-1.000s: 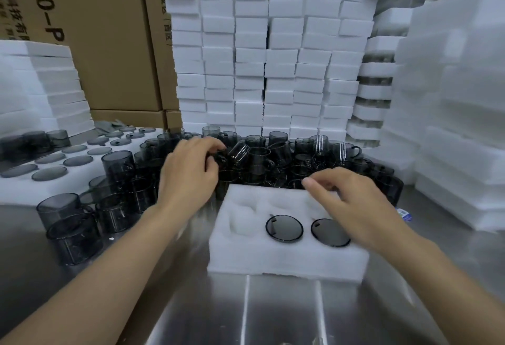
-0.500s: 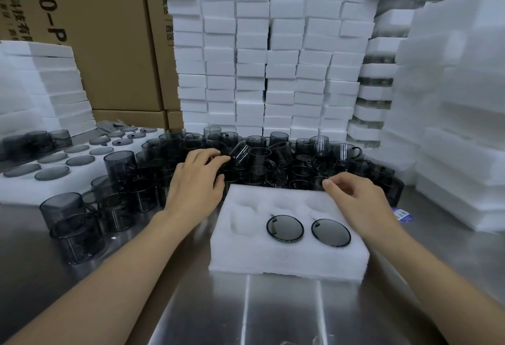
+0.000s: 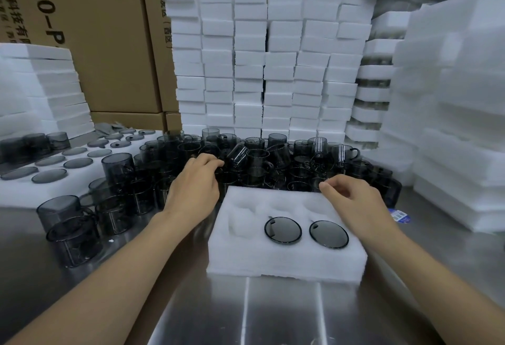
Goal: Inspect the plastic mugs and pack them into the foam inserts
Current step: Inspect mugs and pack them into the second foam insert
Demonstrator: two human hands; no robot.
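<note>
Left hand (image 3: 196,183): reaches past the far-left corner of the foam insert into the crowd of mugs, fingers curled with the tips down among the rims. Whether they have closed on a mug I cannot tell.
Right hand (image 3: 352,197): hangs over the far-right edge of the insert, thumb and forefinger drawn close, the other fingers curled. The pictures do not show if anything is pinched. It looks placed to pick from the nearest row.
Foam insert (image 3: 284,260): lies flat on the metal table (image 3: 273,317), just near of the mugs, probably so that each mug has only a short trip.
Dark round lids (image 3: 282,230): two sit in the near-row pockets, centre and right. The near-left pocket and the far row are hollow, so packing seems barely begun.
Mugs (image 3: 276,153): smoky plastic, packed tight in a band from the left across to the right, touching the insert's far edge. Most stand upright, which leaves the rims and handles open to a look.
Tilted mug (image 3: 237,154): leans on its neighbours just right of the left fingertips.
Foam blocks (image 3: 262,57): stacked in columns at the far side, likely spare inserts within reach.
Left tray (image 3: 16,191): white foam with more lids.
Step in hand: choosing mugs to inspect, by my reading.
</note>
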